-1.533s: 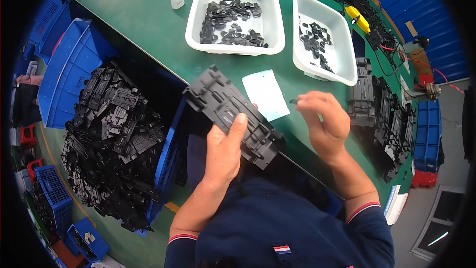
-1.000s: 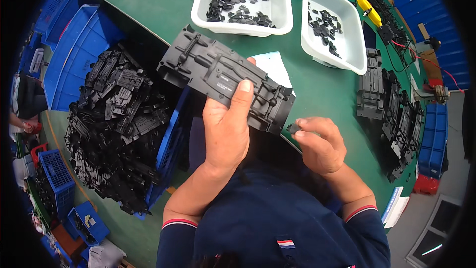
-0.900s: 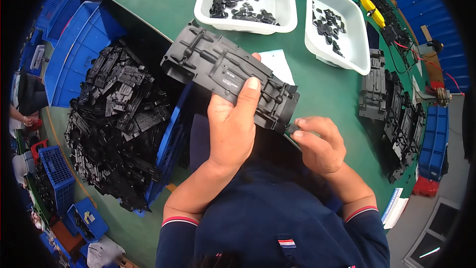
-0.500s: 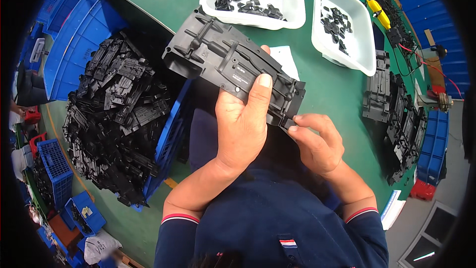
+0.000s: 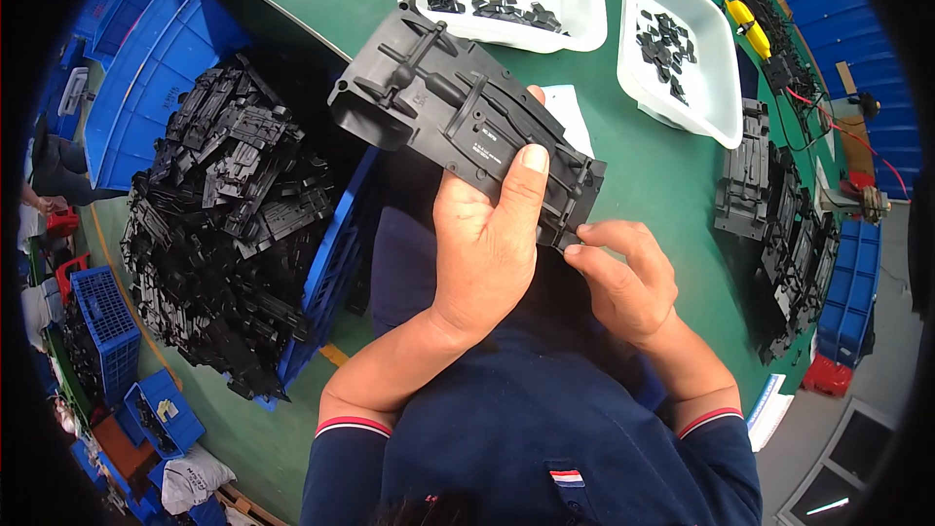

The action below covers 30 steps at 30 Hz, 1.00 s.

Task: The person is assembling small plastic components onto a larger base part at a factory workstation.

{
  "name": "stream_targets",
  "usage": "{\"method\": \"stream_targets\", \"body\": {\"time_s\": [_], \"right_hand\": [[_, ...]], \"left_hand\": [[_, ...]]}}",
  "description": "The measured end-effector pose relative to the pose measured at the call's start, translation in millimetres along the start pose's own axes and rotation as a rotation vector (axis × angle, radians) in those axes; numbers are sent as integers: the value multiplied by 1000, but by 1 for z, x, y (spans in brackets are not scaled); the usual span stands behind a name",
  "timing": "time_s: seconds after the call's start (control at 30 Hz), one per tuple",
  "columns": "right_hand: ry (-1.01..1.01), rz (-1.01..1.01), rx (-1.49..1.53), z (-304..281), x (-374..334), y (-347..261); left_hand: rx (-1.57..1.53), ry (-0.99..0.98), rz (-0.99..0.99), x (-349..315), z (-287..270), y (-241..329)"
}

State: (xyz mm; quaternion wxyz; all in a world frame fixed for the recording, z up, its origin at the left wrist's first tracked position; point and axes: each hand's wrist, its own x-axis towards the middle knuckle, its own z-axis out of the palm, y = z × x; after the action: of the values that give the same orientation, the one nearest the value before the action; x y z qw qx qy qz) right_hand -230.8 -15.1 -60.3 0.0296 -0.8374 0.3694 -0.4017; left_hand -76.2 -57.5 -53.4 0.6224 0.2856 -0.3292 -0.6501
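Note:
My left hand [image 5: 487,253] grips a black moulded plastic chassis [image 5: 467,102] from beneath, its thumb pressed flat on the ribbed face. The chassis is tilted, its hollow end up to the left and its narrower end down to the right. At that lower end, my right hand [image 5: 633,282] pinches a small black plastic piece [image 5: 556,239] between thumb and fingertips. Whether this piece is attached to the chassis cannot be made out. The fingers under the chassis are mostly hidden.
White trays of small black pieces, one left [image 5: 584,24] and one right [image 5: 726,88], stand on the green table [image 5: 643,170]. Similar chassis [image 5: 745,185] line the table's right side. A blue crate [image 5: 146,97] heaped with black chassis [image 5: 229,205] stands to my left.
The chassis has tipped slightly, its upper-left end rising a little to the right. My left hand has shifted slightly right with it. The right-hand pinch stays at the lower end.

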Motion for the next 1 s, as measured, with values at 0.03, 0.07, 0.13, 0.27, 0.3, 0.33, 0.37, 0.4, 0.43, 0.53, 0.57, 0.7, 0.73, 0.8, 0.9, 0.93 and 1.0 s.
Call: {"method": "stream_targets", "body": {"time_s": [0.03, 0.07, 0.13, 0.27, 0.3, 0.33, 0.37, 0.4, 0.43, 0.53, 0.57, 0.7, 0.73, 0.8, 0.9, 0.93, 1.0], "right_hand": [[0, -3, -1, 0, 0, 0], [1, -5, -2, 1, 0, 0], [-4, -10, -3, 1, 0, 0], [-14, -21, -2, 0, 1, -1], [-13, -24, -2, 1, 1, -1], [-10, -22, -5, 1, 1, -1], [-6, -20, -7, 1, 1, -1], [-3, -19, -9, 1, 2, -1], [0, -14, -7, 1, 2, -1], [-4, -4, -4, 3, 6, 1], [-15, -2, -6, 3, 7, 0], [-95, 95, 60, 5, 18, -2], [-127, 136, 97, 6, 25, -1], [-183, 235, 159, -4, 53, 2], [-138, 282, 166, -5, 102, 18], [-93, 275, 194, 3, 125, 26], [-49, 459, 237, 24, 171, 50]], "left_hand": [[3, 1, -2, 0, 0, 0], [6, 2, -5, 0, 1, 1], [21, -1, -5, -1, 1, 1], [37, -3, 14, -2, 0, -3], [33, 2, 21, -2, 0, -3], [26, 2, 17, -2, 0, -3], [19, 2, 14, -1, 0, -4], [13, 3, 11, -1, 0, -4], [14, 11, 7, -1, 0, -4], [21, 44, 11, 1, 1, -4], [25, 62, 25, 2, 0, -6], [-15, 105, 2, 5, -16, -9], [-37, 130, -15, 7, -22, -8], [-60, 190, -39, 8, -38, -3], [-75, 215, -71, 3, -63, 5], [-78, 218, -79, 0, -72, 8], [-87, 262, -76, -1, -80, 10]]}}
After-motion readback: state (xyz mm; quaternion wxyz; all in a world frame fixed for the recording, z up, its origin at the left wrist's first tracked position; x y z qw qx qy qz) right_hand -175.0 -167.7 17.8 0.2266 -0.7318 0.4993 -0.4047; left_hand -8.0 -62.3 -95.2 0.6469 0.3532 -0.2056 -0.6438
